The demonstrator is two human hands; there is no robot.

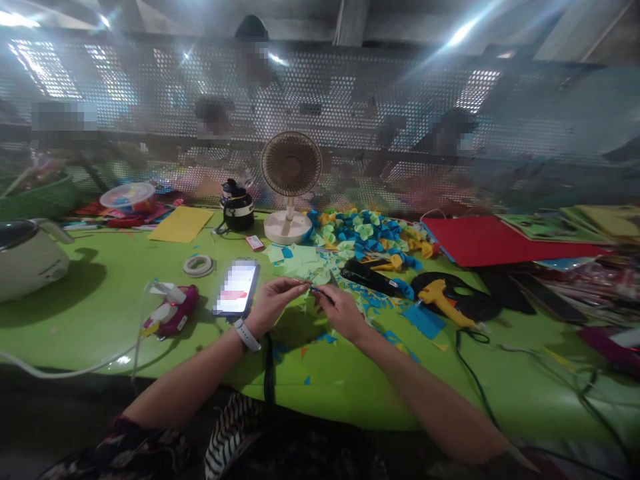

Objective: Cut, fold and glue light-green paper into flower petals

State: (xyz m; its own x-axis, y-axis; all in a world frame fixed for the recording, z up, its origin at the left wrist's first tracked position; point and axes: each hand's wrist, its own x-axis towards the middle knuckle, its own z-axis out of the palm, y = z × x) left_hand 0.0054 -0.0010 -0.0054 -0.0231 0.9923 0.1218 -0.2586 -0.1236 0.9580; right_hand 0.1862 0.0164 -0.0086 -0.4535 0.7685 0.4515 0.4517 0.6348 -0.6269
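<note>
My left hand (277, 300), with a pale watch on its wrist, pinches something too small to make out between thumb and fingertips. My right hand (343, 312) is closed round a slim dark tool (327, 295), whose kind is mostly hidden by the fingers. Both sets of fingertips almost meet above the green table. Just beyond them lie pale green paper squares (299, 257) and blue and green paper scraps (370, 300). Behind is a heap of folded blue, green and yellow paper flowers (363, 230). A lit phone (237, 287) lies beside my left hand.
At the right are a black stapler-like object (370, 277), a yellow glue gun (443, 300) with its cord and red sheets (500, 241). A fan (291, 167), black jug (237, 208), tape roll (199, 265), power strip (180, 312) and white pot (30, 263) stand around.
</note>
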